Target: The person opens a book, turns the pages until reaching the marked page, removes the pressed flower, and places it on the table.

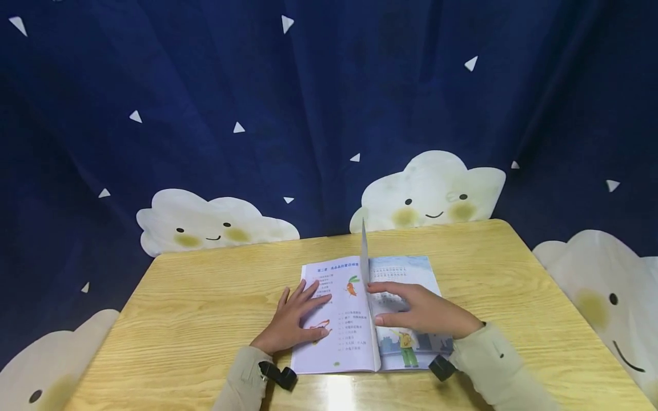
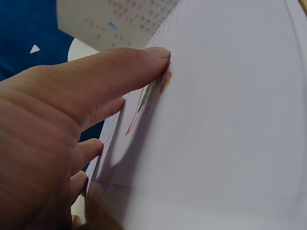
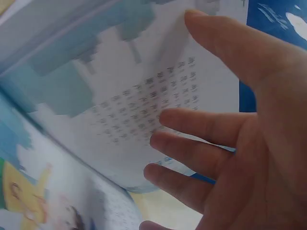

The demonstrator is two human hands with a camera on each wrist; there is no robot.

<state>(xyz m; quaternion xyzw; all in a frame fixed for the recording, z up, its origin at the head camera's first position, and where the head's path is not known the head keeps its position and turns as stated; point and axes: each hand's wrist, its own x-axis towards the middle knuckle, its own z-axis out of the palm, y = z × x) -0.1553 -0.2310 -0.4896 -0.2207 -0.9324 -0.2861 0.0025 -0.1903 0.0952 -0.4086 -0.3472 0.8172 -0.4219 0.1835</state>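
An open illustrated book (image 1: 354, 363) lies on the table, with one leaf (image 1: 364, 251) standing nearly upright at the spine. On the left page, beside a carrot picture (image 1: 352, 286), my left hand (image 1: 290, 319) rests with its fingers spread. The left wrist view has that thumb (image 2: 120, 69) lying straight across the page over a small drawing. My right hand (image 1: 424, 311) is over the right page, fingers pointing at the raised leaf. From the right wrist, its extended fingers (image 3: 192, 124) lie against the printed side of the leaf (image 3: 129, 143).
The light wood table (image 1: 205, 308) extends around the book on both sides. Behind it hangs a dark blue curtain (image 1: 329, 85) with white triangles and smiling clouds (image 1: 437, 188). Each wrist carries a small black device (image 1: 280, 375).
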